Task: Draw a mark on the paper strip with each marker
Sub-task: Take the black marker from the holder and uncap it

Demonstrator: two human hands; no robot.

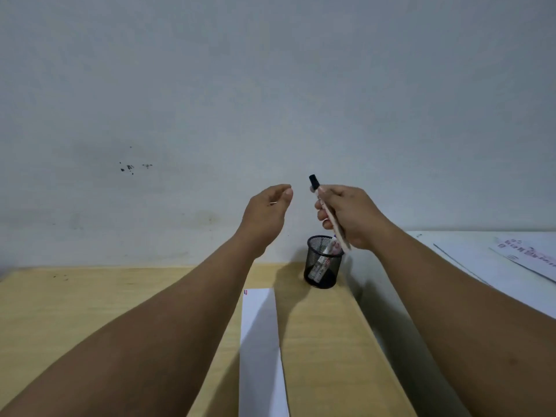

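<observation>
Bare and curled with nothing in it, the left hand (267,210) hangs up beside the right hand (350,218), which grips a black-capped marker (329,213). Below that grip stands a black mesh cup (323,261) with another marker inside. The white paper strip (261,350) lies on the wooden table (90,296), lower and left of the grip.

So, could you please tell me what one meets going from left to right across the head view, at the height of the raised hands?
Dark specks on the wall → left hand, empty → black-capped marker → right hand gripping it.
</observation>
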